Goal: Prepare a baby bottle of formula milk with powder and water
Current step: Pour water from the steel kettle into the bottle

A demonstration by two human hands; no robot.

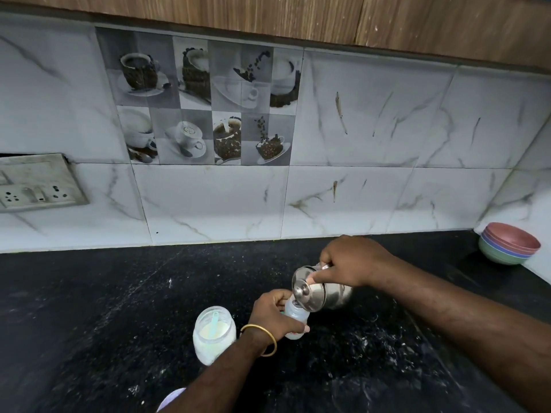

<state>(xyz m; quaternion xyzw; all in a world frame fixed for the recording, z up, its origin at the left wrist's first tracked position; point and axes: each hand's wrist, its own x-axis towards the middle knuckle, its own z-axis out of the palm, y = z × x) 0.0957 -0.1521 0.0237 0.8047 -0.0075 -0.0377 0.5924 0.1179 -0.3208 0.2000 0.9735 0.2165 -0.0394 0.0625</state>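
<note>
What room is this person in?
Probably a home kitchen: a black stone counter, a wall tile with coffee-cup pictures, and stacked bowls in the corner.

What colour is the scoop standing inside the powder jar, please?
Light turquoise; the scoop shows in the head view.

No readable text anywhere in view.
The baby bottle (295,315) bears a small red and blue mark low on its side, too blurred to read; the coffee-cup picture tiles (205,99) on the wall above it carry images only, no words or numbers.
</note>
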